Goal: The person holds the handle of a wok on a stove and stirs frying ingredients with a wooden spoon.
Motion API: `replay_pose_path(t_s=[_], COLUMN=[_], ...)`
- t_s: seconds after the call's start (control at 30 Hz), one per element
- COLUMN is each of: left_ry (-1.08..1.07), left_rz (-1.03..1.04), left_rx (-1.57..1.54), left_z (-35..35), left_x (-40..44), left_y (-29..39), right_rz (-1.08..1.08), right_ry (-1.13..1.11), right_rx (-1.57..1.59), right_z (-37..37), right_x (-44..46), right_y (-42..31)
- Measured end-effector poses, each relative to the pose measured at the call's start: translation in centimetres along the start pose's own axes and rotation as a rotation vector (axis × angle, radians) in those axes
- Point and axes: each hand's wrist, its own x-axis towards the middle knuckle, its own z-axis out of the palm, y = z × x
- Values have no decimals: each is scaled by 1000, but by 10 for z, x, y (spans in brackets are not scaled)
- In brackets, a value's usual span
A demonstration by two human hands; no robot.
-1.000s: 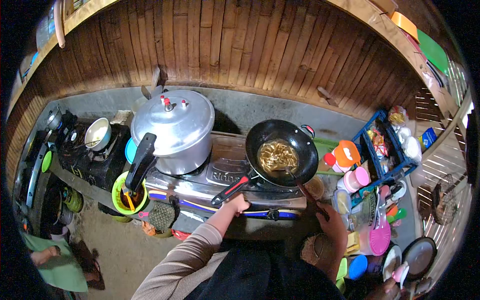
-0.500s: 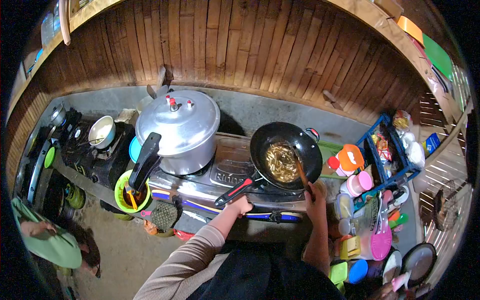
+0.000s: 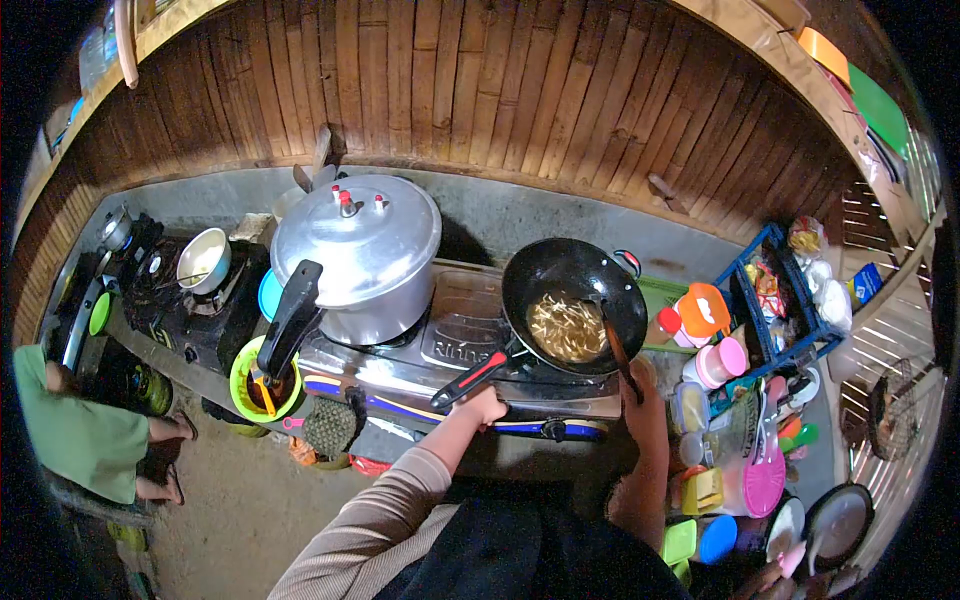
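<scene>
Has, at left on the silver metal stove (image 3: 465, 335), a large silver metal pressure cooker (image 3: 355, 245), lidded. Has pale strips (image 3: 562, 322) in brown liquid in the round black wok (image 3: 622, 290) at right. Has dark reddish-brown sauce (image 3: 285, 384) in the lime-green bowl (image 3: 240, 389). Grips the long brown spatula (image 3: 617, 348) in the right hand (image 3: 647, 392). Curls the left hand (image 3: 484, 408) against or beside the black-and-red wok handle (image 3: 470, 380), hold unclear.

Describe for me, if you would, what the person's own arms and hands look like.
The left hand is ungloved, below a striped brown-and-beige sleeve that ends short of the wrist. The right hand is ungloved too, and no sleeve shows on its forearm. A dark garment covers the torso. Any rings are too small to tell.
</scene>
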Motion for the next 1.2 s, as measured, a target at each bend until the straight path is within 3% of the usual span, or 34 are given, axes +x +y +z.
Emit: replay_pose_path(t_s=[0.23, 0.7, 0.87, 1.2], left_ry=[56, -46, -19, -71], left_rz=[114, -12, 65, 29], left_rx=[-70, -39, -107, -239], left_z=[8, -7, 1, 8], left_x=[6, -7, 1, 7], left_y=[-7, 4, -2, -4], right_rz=[100, 114, 140, 217], right_ry=[-117, -330, -302, -270], right_rx=[-21, -242, -219, -248], right_z=[-48, -103, -112, -110], right_x=[-17, -48, -48, -50], right_y=[-8, -69, -73, -68])
